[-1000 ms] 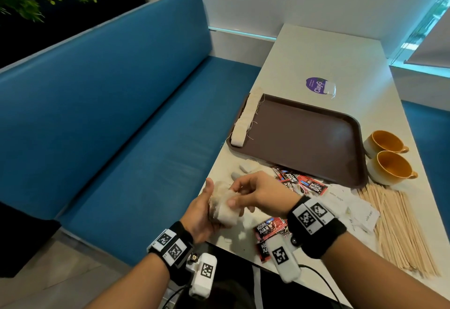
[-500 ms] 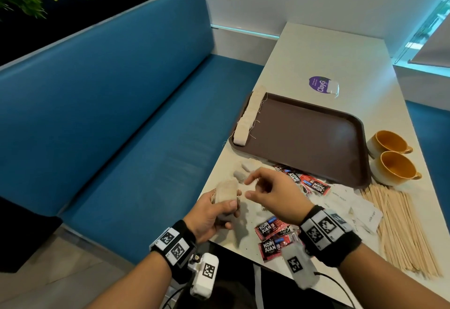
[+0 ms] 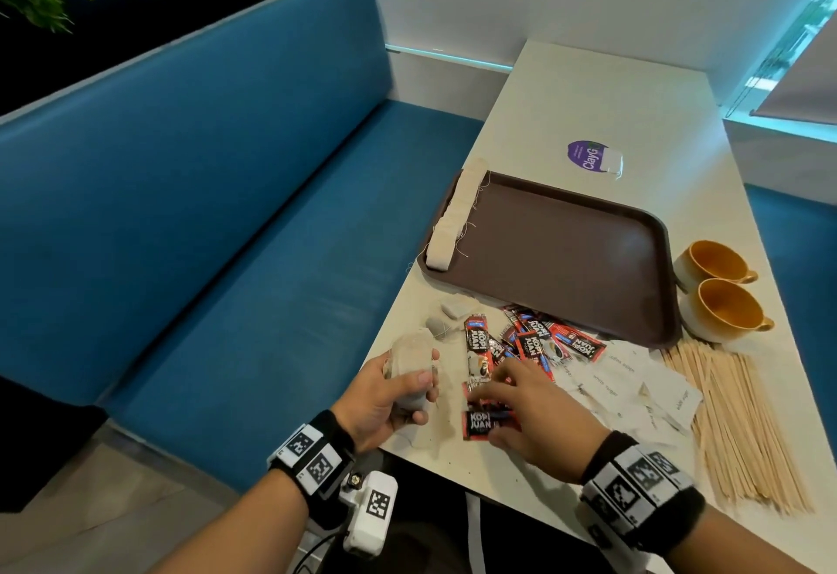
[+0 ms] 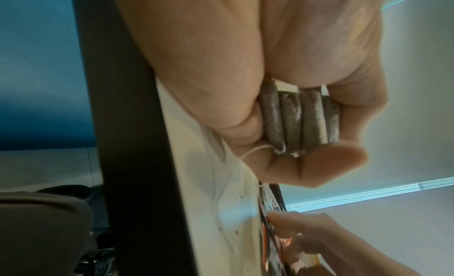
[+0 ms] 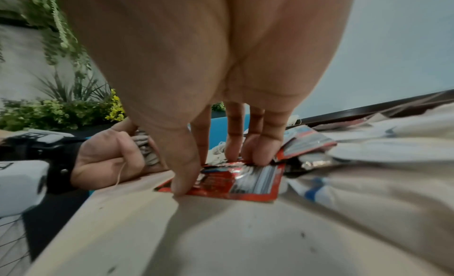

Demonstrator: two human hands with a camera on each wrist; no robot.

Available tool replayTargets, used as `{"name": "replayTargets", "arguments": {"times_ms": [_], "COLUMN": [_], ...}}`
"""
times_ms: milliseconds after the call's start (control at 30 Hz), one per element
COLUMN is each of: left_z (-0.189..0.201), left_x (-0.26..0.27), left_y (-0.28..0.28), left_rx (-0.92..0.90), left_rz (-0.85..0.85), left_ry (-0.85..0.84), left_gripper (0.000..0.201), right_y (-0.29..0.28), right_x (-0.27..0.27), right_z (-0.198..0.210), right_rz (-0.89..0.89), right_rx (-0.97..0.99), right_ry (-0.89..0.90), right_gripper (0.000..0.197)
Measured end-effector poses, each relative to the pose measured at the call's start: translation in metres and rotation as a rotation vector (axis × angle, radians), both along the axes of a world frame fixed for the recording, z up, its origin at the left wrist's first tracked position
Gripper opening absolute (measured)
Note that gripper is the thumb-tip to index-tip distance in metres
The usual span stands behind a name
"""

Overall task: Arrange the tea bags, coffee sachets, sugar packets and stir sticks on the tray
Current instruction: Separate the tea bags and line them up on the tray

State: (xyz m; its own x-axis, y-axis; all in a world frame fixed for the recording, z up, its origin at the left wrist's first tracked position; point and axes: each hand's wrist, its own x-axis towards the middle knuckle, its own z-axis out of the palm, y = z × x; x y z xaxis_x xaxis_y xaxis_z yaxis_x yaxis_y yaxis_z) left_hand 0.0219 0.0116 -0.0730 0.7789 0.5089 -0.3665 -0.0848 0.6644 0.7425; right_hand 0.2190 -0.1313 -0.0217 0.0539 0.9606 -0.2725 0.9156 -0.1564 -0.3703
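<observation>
Gripping a stack of tea bags (image 3: 410, 363) between curled fingers and thumb, the left hand (image 3: 385, 397) is hovering at the near left edge of the tabletop (image 3: 602, 89); the left wrist view is showing four bags edge-on (image 4: 301, 117), with a thread trailing down. The right hand (image 3: 530, 415) is reaching down with straight fingers, its fingertips (image 5: 183, 188) pressing on a red coffee sachet (image 3: 482, 424) reading "KOPI JUAN", which is lying flat at the near edge. More sachets (image 3: 534, 342) of the same brand are lying scattered just beyond, about eight readable, overlapping too much for a sure count. Two loose tea bags (image 3: 446, 320) are lying to their left. White sugar packets (image 3: 634, 388), printed "white sugar", are overlapping to the right; their number is unclear. Stir sticks (image 3: 743, 428), a thick spread beyond counting, are lying at the far right. One brown tray (image 3: 566, 252) is sitting farther back, carrying a row of tea bags (image 3: 455, 220) along its left rim. Two yellow cups (image 3: 720, 292) are standing just right of the tray. A purple sticker (image 3: 586, 157) reading "ClayGo" is showing beyond the tray.
</observation>
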Motion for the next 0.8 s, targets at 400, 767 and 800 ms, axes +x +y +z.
{"name": "replayTargets", "arguments": {"times_ms": [400,767,800], "left_z": [0.0,0.003,0.002], "left_x": [0.001,0.0,0.001], "left_y": [0.0,-0.002,-0.002], "left_rx": [-0.018,-0.003,0.003], "left_rz": [0.015,0.067,0.071], "left_ry": [-0.019,-0.03,-0.031], "left_gripper": [0.058,0.057,0.058], "right_y": [0.051,0.097,0.09], "right_x": [0.002,-0.001,-0.002], "right_z": [0.01,-0.014,-0.015], "right_rz": [-0.149,-0.071,-0.048], "right_rx": [0.072,0.112,0.128], "right_ry": [0.031,-0.121,-0.121], "right_gripper": [0.035,0.056,0.054]}}
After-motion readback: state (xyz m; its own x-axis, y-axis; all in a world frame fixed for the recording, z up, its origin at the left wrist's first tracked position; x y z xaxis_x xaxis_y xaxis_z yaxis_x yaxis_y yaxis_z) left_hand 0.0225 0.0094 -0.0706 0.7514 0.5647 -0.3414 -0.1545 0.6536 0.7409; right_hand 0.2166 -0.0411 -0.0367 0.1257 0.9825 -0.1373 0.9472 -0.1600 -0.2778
